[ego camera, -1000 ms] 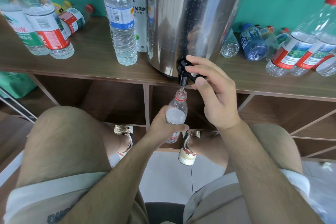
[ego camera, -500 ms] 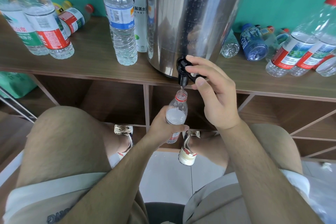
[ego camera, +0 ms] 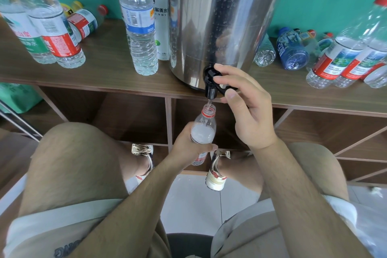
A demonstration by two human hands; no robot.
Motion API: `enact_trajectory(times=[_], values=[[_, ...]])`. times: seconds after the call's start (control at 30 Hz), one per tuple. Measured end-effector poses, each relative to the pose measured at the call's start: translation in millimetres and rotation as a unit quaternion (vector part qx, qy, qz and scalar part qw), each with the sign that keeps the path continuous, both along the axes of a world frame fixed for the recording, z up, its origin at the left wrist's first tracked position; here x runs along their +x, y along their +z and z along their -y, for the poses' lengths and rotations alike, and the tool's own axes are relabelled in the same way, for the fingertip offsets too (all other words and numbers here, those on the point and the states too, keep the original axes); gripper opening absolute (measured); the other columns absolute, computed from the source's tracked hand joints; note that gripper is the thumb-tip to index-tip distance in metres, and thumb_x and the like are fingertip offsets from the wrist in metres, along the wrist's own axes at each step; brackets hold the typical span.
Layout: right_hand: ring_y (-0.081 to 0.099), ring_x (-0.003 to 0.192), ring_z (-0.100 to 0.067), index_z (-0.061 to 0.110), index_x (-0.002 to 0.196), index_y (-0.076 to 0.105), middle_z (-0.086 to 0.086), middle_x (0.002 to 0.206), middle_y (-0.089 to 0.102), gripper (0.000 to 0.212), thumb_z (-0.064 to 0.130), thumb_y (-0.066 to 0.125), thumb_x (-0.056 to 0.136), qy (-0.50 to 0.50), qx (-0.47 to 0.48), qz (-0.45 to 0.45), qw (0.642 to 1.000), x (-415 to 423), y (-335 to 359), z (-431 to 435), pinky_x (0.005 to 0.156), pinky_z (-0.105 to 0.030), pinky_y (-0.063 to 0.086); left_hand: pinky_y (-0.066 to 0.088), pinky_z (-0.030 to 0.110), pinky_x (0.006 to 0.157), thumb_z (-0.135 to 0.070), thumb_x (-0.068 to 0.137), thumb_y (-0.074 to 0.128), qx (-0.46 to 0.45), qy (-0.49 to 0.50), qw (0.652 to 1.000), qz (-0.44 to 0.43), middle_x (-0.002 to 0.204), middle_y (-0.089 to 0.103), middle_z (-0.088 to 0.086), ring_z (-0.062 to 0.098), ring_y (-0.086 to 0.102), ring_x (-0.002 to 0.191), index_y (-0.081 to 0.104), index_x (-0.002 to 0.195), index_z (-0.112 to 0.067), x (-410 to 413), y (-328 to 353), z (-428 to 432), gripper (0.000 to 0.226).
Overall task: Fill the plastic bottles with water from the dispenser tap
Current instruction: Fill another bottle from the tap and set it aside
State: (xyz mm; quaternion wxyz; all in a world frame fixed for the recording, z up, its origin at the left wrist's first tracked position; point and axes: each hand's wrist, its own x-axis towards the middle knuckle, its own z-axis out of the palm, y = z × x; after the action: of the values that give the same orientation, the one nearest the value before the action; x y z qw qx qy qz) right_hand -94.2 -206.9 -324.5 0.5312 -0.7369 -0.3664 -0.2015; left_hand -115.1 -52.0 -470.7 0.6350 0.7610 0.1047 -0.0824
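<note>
Head cam: I see the left hand wrapped round the lower body of a small plastic bottle w/ a red neck ring. The bottle is uncapped, held upright below the shelf edge, mouth directly under the black tap. The right hand grasps the tap lever, fingers curled over the top and thumb alongside. A thin water stream drops from the spout into the bottle mouth. Water inside looks white and foamy, level up near the shoulder.

The tap sits at the base of a steel dispenser, droplets on its wall, standing on the wooden shelf top. Just left of it is a tall blue-label bottle, full, white cap, and behind that a white-label bottle w/ a black cap. Far left stand a red-label bottle and a green-label bottle. A red-capped bottle lies on its side near the teal wall.

Right of the dispenser a blue bottle lies among other lying bottles. At the right edge are more red-label bottles. Below are bare knees, shorts and sneakers on tile.
</note>
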Motion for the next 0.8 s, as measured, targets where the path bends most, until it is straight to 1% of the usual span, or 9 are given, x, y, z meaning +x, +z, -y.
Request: enact_trajectory(times=[0.03, 0.13, 0.2, 0.27, 0.43, 0.53, 0.6, 0.8], values=[[0.061, 0.134, -0.027, 0.002, 0.126, 0.071, -0.011, 0.146, 0.062, 0.03, 0.013, 0.049, 0.107, 0.001, 0.001, 0.0, 1.0, 0.0, -0.1, 0.0, 0.079, -0.051, 0.063, 0.05, 0.021, 0.08, -0.029, 0.072, 0.095, 0.001, 0.0, 1.0, 0.001, 0.121, 0.058, -0.017, 0.012, 0.059, 0.111, 0.044, 0.131, -0.043, -0.1, 0.4, 0.1, 0.079], [0.061, 0.134, -0.027, 0.002, 0.126, 0.07, -0.012, 0.146, 0.062, 0.03, 0.013, 0.049, 0.108, 0.002, 0.0, 0.003, 1.0, 0.0, -0.2, -0.1, 0.079, -0.05, 0.064, 0.053, 0.031, 0.094, -0.027, 0.074, 0.094, 0.005, 0.001, 1.0, 0.002, 0.125, 0.058, -0.013, 0.015, 0.059, 0.115, 0.044, 0.134, -0.04, -0.5, 1.8, 0.7, 0.08], [0.061, 0.133, -0.027, 0.003, 0.126, 0.07, -0.012, 0.146, 0.062, 0.03, 0.013, 0.049, 0.108, 0.003, 0.0, 0.003, 1.0, -0.1, -0.1, -0.2, 0.079, -0.049, 0.064, 0.053, 0.035, 0.098, -0.026, 0.074, 0.094, 0.006, 0.0, 1.0, 0.002, 0.125, 0.059, -0.012, 0.016, 0.058, 0.117, 0.044, 0.135, -0.039, -0.6, 2.5, 0.8, 0.08], [0.061, 0.134, -0.027, 0.003, 0.126, 0.07, -0.011, 0.146, 0.062, 0.03, 0.014, 0.049, 0.108, 0.004, 0.001, 0.0, 1.0, -0.2, 0.1, 0.0, 0.08, -0.049, 0.064, 0.054, 0.036, 0.1, -0.026, 0.074, 0.094, 0.007, -0.001, 1.0, 0.002, 0.126, 0.059, -0.012, 0.017, 0.058, 0.117, 0.044, 0.135, -0.039, -0.9, 3.0, 0.8, 0.08], [0.061, 0.134, -0.027, 0.002, 0.126, 0.071, -0.011, 0.146, 0.062, 0.031, 0.014, 0.049, 0.107, 0.001, 0.001, -0.002, 1.0, -0.3, 0.2, 0.2, 0.08, -0.05, 0.064, 0.054, 0.034, 0.097, -0.026, 0.074, 0.094, 0.006, -0.004, 1.0, 0.005, 0.124, 0.059, -0.013, 0.017, 0.059, 0.117, 0.044, 0.135, -0.039, -1.1, 2.4, 0.3, 0.08], [0.061, 0.134, -0.027, 0.002, 0.126, 0.071, -0.011, 0.146, 0.062, 0.031, 0.014, 0.049, 0.107, 0.002, -0.001, 0.0, 1.0, -0.5, 0.1, -0.1, 0.08, -0.049, 0.064, 0.054, 0.037, 0.1, -0.027, 0.074, 0.094, 0.009, -0.006, 1.0, 0.005, 0.126, 0.059, -0.012, 0.017, 0.059, 0.117, 0.043, 0.136, -0.039, -0.4, 2.0, 0.8, 0.081], [0.061, 0.134, -0.027, 0.002, 0.126, 0.071, -0.011, 0.146, 0.062, 0.031, 0.014, 0.049, 0.107, 0.001, -0.002, -0.001, 1.0, -0.4, 0.3, 0.1, 0.081, -0.048, 0.064, 0.053, 0.037, 0.1, -0.028, 0.074, 0.094, 0.011, -0.006, 1.0, 0.003, 0.126, 0.058, -0.013, 0.016, 0.059, 0.116, 0.043, 0.134, -0.041, 0.0, 1.4, 1.2, 0.08], [0.061, 0.135, -0.027, 0.002, 0.126, 0.071, -0.012, 0.146, 0.062, 0.031, 0.013, 0.049, 0.107, 0.002, -0.001, -0.004, 1.0, 0.1, 0.3, 0.2, 0.082, -0.048, 0.064, 0.049, 0.024, 0.084, -0.031, 0.072, 0.095, 0.007, -0.003, 1.0, -0.001, 0.121, 0.057, -0.019, 0.012, 0.059, 0.111, 0.042, 0.131, -0.045, 0.8, -0.4, 1.0, 0.081]])
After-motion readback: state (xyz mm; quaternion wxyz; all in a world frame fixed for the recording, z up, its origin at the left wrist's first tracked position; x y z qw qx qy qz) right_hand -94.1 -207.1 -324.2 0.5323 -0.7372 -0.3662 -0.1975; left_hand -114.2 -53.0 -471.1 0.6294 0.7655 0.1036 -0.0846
